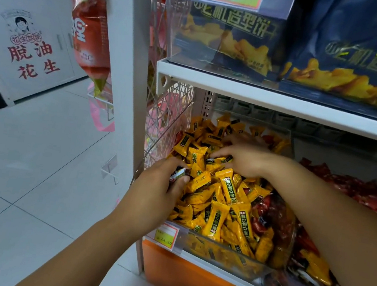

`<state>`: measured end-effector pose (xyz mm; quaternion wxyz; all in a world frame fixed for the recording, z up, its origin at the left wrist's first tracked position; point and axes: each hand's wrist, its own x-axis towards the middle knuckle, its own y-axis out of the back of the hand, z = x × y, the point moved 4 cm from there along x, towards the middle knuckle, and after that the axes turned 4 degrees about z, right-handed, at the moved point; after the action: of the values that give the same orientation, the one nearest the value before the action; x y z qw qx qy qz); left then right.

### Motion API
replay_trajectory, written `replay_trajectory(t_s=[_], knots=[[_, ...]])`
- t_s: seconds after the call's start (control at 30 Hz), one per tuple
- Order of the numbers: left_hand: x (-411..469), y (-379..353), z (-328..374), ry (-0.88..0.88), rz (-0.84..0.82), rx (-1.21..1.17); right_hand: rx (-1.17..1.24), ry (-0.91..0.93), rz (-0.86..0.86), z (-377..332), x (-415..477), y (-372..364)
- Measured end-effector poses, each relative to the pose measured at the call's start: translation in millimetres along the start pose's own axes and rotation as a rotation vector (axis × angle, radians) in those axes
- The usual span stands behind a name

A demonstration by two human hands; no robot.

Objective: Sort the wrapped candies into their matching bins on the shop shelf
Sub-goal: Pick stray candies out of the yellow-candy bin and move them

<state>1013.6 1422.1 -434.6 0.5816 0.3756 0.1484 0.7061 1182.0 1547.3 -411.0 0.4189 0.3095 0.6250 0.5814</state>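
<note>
At the clear bin (pixel 217 249) on the lower shelf: left hand (pixel 157 191) sits at the bin's left edge, fingers and thumb pinching a small red-and-white wrapped candy (pixel 177 174). Right hand (pixel 247 160) is further back, palm down - fingers spread, resting on the yellow candies (pixel 216 220) that fill the bin. A few stray red candies (pixel 266 214) lie along its right side. A separate red pile (pixel 366 195) is just beside it, to the right. Price tag (pixel 166 234) on the bin front.

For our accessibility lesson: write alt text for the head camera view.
Two bare hands reach into a clear bin of yellow wrapped candies on a shop shelf. The left hand pinches a red-and-white candy; the right hand rests on the pile. Red candies lie further right.
</note>
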Motion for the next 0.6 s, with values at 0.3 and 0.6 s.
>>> replay_trajectory(t_s=[0.3, 0.6], knots=[[2.2, 0.0, 2.5, 0.033, -0.008, 0.009, 0.315, 0.039, 0.173, 2.9, -6.2, 8.3], [12.2, 2.8, 22.2, 0.096, 0.022, -0.076, 0.851, 0.111, 0.249, -11.9, -56.5, 20.9]])
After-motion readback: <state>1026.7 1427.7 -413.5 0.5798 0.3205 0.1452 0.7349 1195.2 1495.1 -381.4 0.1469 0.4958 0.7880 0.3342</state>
